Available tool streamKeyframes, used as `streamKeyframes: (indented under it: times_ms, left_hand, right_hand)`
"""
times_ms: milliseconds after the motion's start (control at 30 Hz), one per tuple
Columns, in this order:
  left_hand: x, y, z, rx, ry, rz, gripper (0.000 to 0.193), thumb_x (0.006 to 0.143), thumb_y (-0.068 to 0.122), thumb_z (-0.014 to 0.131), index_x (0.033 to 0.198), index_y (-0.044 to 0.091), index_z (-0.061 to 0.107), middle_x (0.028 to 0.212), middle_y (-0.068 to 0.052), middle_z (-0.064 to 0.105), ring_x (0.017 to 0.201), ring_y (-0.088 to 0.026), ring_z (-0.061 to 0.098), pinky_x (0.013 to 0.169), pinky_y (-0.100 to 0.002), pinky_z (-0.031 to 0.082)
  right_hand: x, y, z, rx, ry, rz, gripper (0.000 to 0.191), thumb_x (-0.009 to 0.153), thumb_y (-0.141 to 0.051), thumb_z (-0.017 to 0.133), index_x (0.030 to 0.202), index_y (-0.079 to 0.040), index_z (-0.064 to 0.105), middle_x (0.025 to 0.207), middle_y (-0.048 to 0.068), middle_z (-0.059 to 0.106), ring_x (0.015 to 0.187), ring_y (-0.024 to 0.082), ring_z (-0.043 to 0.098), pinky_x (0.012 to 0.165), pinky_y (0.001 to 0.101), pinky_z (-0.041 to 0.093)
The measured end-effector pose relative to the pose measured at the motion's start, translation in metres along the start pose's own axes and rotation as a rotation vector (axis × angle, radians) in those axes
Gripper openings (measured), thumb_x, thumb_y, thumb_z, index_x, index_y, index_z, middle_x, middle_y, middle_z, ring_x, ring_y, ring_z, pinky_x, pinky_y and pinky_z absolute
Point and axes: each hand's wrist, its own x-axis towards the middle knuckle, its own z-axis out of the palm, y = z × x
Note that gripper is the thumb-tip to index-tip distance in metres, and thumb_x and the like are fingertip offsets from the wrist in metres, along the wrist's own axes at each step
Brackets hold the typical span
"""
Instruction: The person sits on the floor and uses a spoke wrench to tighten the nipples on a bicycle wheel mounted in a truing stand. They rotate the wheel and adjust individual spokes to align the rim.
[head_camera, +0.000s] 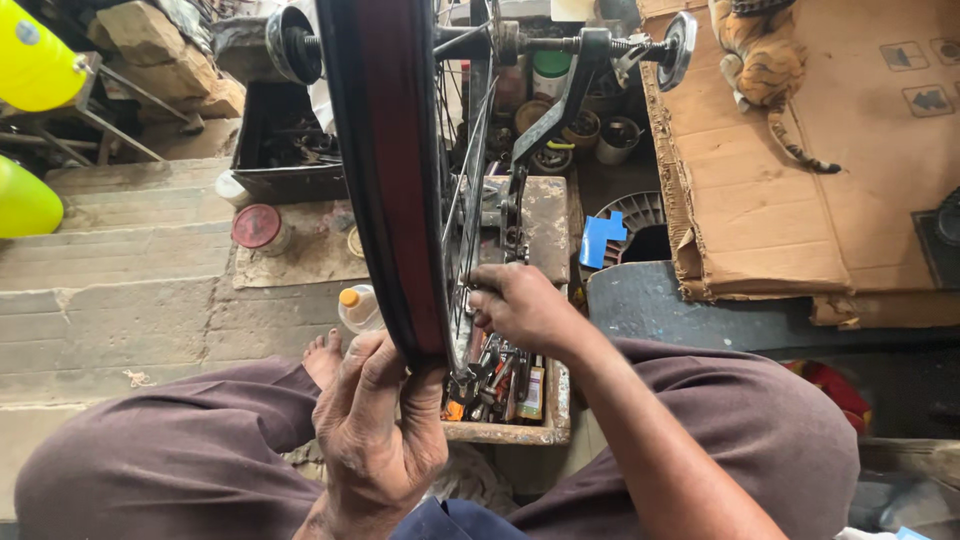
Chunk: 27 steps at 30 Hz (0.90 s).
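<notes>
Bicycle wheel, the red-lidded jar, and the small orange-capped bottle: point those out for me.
bicycle wheel (385, 170), head view, on the tyre's tread.
red-lidded jar (257, 226), head view, on the lid's top.
orange-capped bottle (358, 308), head view, on its clear body.

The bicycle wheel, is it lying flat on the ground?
No, the bicycle wheel stands upright in a truing stand, with the left hand gripping its tyre.

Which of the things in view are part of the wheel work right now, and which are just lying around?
In use:
wheel, gripped at the tyre by the left hand
spokes, where the right hand works
stand carrying the axle
tool tray under the wheel

Lying about:
red-lidded jar
small bottle
cardboard
yellow containers
</notes>
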Motion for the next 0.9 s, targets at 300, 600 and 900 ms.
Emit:
streamKeyframes:
  times_ms: [300, 600, 900]
  left_hand:
    - [0.002, -0.003, -0.007, 0.003, -0.068, -0.008, 0.023, 0.094, 0.008, 0.069, 0.117, 0.004, 0.063, 0.1, -0.006, 0.068, 0.091, -0.026, 0.067, 0.095, -0.057, 0.039]
    - [0.005, -0.003, -0.011, -0.146, -0.059, -0.032, 0.024, 0.099, 0.005, 0.068, 0.122, 0.001, 0.062, 0.105, -0.012, 0.07, 0.093, -0.031, 0.072, 0.08, -0.038, 0.057]
    - [0.054, 0.023, -0.033, -0.16, -0.056, -0.137, 0.031, 0.102, 0.013, 0.064, 0.13, 0.0, 0.064, 0.095, -0.01, 0.074, 0.079, -0.022, 0.075, 0.071, -0.034, 0.056]
  right_hand:
    - [-0.003, -0.005, 0.006, -0.124, 0.255, -0.186, 0.032, 0.09, -0.009, 0.067, 0.119, 0.006, 0.071, 0.106, 0.018, 0.078, 0.092, 0.017, 0.076, 0.083, 0.0333, 0.059]
    - [0.004, 0.002, 0.008, 0.062, 0.121, 0.003, 0.022, 0.088, -0.012, 0.075, 0.103, 0.004, 0.075, 0.087, 0.009, 0.079, 0.078, 0.013, 0.073, 0.071, 0.0303, 0.062]
    - [0.006, 0.018, 0.014, 0.686, -0.317, 0.044, 0.014, 0.085, 0.0, 0.071, 0.098, 0.004, 0.077, 0.07, 0.007, 0.07, 0.052, 0.009, 0.062, 0.046, 0.0238, 0.048]
